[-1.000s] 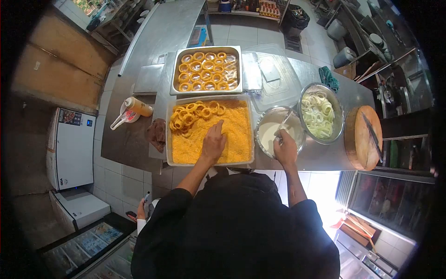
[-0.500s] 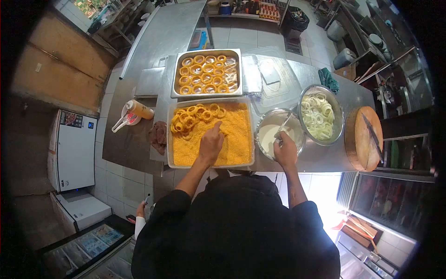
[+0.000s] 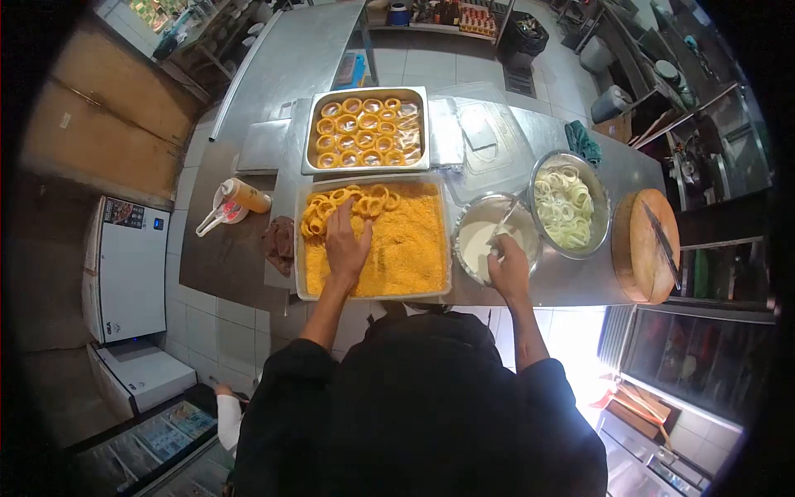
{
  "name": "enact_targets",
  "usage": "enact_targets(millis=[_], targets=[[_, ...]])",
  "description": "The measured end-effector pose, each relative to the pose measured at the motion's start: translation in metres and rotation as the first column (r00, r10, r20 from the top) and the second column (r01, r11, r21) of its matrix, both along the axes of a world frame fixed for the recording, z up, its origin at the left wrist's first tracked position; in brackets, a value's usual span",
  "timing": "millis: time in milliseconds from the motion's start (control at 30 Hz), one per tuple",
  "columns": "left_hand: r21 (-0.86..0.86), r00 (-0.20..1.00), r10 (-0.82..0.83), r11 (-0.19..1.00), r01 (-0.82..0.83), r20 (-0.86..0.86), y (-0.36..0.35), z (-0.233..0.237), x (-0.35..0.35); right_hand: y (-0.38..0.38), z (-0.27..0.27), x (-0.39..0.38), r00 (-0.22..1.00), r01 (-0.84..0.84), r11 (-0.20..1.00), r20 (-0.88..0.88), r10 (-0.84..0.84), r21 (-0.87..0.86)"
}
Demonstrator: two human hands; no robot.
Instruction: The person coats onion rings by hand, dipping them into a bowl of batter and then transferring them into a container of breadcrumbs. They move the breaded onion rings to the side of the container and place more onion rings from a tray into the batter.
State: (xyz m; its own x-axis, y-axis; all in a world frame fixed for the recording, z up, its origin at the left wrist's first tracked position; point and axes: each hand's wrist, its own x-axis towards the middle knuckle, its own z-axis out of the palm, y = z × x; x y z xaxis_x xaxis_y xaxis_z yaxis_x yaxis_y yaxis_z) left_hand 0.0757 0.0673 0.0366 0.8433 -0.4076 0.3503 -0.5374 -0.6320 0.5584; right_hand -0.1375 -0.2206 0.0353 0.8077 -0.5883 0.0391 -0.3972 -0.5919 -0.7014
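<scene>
My left hand [image 3: 345, 247] is over a plastic tub [image 3: 448, 265] of orange breadcrumbs [image 3: 406, 248]. Its fingers stretch toward the far left corner, where the fingertips reach a pile of crumbed onion rings [image 3: 320, 217]. My right hand [image 3: 508, 267] is closed around a long, light-coloured utensil [image 3: 507, 219] at a metal bowl [image 3: 460, 259] of pale batter [image 3: 478, 240]. I cannot tell the kind of utensil. To the right, a larger metal bowl [image 3: 608, 224] holds raw onion rings [image 3: 565, 203].
Behind the tub, a steel tray [image 3: 427, 157] holds rows of coated rings. A knife [image 3: 661, 240] lies on a round wooden board [image 3: 644, 277] at right. Leftward are a sauce bottle [image 3: 247, 195] and brown cloth [image 3: 278, 245]. Another person's sleeve [image 3: 229, 421] shows low at left.
My left hand has moved left and away from me, from the middle of the crumbs to the ring pile, with its fingers spreading. My right hand stays at the batter bowl.
</scene>
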Motion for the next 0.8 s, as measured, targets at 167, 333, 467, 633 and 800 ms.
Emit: enact_targets(millis=[167, 333, 467, 633, 800], targets=[[0.005, 0.989, -0.006, 1.0, 0.007, -0.151, 0.023, -0.017, -0.047, -0.011, 0.005, -0.009, 0.969, -0.106, 0.929, -0.248, 0.016, -0.355], [0.02, 0.988, -0.011, 1.0, 0.015, -0.155, 0.025, -0.031, -0.064, -0.024, -0.006, -0.001, 0.82, -0.274, 0.954, -0.548, 0.166, -0.122], [0.012, 0.989, -0.013, 1.0, 0.015, -0.149, 0.024, -0.038, -0.067, -0.024, -0.01, 0.005, 0.727, -0.375, 0.915, -0.66, 0.189, -0.151], [0.034, 0.984, 0.017, 0.999, -0.011, -0.179, 0.023, -0.034, -0.066, -0.029, -0.003, 0.006, 0.697, -0.423, 0.887, -0.692, 0.187, -0.187], [0.065, 0.979, 0.039, 0.998, -0.026, -0.198, 0.021, -0.034, -0.066, -0.04, 0.022, 0.005, 0.745, -0.37, 0.926, -0.621, 0.243, -0.081]])
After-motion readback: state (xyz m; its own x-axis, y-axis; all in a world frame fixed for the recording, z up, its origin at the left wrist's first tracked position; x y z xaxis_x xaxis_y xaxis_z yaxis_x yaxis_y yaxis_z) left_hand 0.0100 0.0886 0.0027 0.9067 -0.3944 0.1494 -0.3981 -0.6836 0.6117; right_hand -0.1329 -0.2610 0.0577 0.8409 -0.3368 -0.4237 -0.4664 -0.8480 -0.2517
